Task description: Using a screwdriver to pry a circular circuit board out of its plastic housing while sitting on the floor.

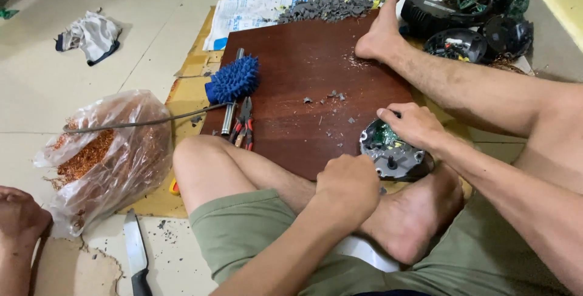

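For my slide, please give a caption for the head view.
Seated person's left hand and right hand work on a round electronic housing over a brown board.

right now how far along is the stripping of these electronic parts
Done: a pile of grey plastic chips and a bag of copper wire scraps. In hand: the right hand steadies an opened round casing with a green circuit board; the left hand is fisted beside it. Left: black casings behind the board.
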